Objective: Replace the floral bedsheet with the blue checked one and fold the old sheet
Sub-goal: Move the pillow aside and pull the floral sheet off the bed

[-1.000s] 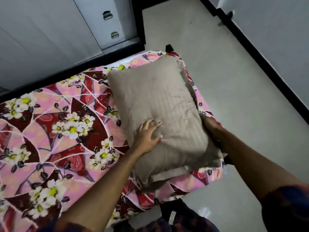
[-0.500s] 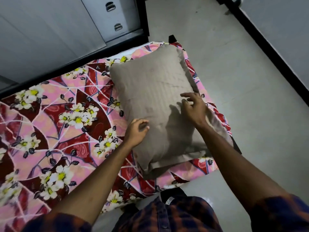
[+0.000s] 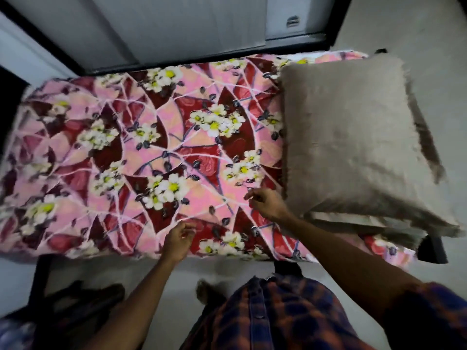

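Across the middle of the frame the floral sheet (image 3: 151, 147) lay spread flat over the bed, with a grey-brown pillow (image 3: 353, 137) resting on its right end. Just left of the pillow's near corner the right hand (image 3: 267, 204) hung over the sheet, its fingers (image 3: 252, 195) loosely curled and holding nothing. The left hand (image 3: 178, 239) was lower and further left, above the sheet's near edge, its fingers likewise loosely bent and empty; blur hid whether either hand touched the cloth, and a checked shirt (image 3: 265, 317) filled the bottom of the frame.
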`<state>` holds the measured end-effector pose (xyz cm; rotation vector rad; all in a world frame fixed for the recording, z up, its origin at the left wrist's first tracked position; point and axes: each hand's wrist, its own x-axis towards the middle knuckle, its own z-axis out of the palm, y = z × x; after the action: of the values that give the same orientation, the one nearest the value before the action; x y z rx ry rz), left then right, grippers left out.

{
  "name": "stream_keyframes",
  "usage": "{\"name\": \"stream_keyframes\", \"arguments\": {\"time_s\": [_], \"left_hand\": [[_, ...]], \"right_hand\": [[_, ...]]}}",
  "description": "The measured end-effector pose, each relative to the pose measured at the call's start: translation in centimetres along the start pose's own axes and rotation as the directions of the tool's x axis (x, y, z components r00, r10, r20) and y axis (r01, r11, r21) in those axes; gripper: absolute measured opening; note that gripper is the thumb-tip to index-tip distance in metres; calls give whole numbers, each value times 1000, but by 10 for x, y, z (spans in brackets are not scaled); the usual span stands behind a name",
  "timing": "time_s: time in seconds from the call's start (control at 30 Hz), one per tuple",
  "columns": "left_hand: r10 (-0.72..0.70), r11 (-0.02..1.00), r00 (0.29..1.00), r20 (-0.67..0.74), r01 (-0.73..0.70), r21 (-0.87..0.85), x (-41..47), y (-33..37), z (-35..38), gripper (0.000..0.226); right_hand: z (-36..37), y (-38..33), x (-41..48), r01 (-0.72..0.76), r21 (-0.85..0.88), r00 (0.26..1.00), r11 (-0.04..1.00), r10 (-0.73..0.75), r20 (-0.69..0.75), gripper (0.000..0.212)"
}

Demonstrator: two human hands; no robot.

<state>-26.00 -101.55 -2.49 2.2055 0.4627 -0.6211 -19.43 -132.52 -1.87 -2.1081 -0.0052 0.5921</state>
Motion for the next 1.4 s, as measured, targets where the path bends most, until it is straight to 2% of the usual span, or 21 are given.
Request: {"name": "stream_keyframes", "arguments": {"time_s": [0.1,0.17,0.23,0.3,0.37,0.47,0.63,0.8,0.9,1.03,1.13,1.23,1.33,1.4], "left_hand": [[-59,996,992,-115,50,-77,-36,-88,-46,34],[-50,997,982,-181,37,-74,-52,-123,-58,21],[-168,973,953,-253,118,-200,-88,-214,-112,14],[-139,973,960,-243,86,-216,-92,-219,-105,11],[-174,957,947,-270,98,-274,-108,-245,-127,10],[-317,897,901,-297,184,-402,-144,-303,-166,14],[-446,833,835,-321,258,-489,-158,-374,-211,17],[-532,786,773,-347,297,-542,-133,-419,-263,14],[-562,768,756,-336,325,-552,-101,-443,-302,13],[-571,757,769,-288,356,-548,-55,-457,-360,16],[-573,734,798,-185,399,-550,-7,-467,-410,9],[-556,758,809,-189,400,-516,42,-477,-465,29],[-486,839,846,-220,381,-388,86,-485,-521,31],[-480,824,852,-209,356,-441,121,-496,-556,34]], "right_hand": [[83,-49,5,47,-63,994,997,-41,97,21],[121,-67,6,67,-126,990,990,-50,131,19],[229,-127,8,137,-208,967,969,-85,241,18],[237,-124,9,50,-193,971,980,-3,238,19],[288,-138,10,65,-237,955,969,8,296,17],[376,-199,7,157,-321,883,934,13,469,18],[466,-257,27,340,-374,768,863,-26,640,23],[534,-309,82,420,-378,708,825,-36,706,24],[573,-337,127,391,-371,709,842,-19,705,24],[614,-378,179,267,-352,759,897,29,651,21],[642,-410,221,231,-350,750,908,63,658,17],[661,-441,262,238,-372,742,897,79,665,16],[676,-469,300,201,-381,769,902,95,632,17],[686,-486,326,162,-388,782,907,121,612,15]]}}
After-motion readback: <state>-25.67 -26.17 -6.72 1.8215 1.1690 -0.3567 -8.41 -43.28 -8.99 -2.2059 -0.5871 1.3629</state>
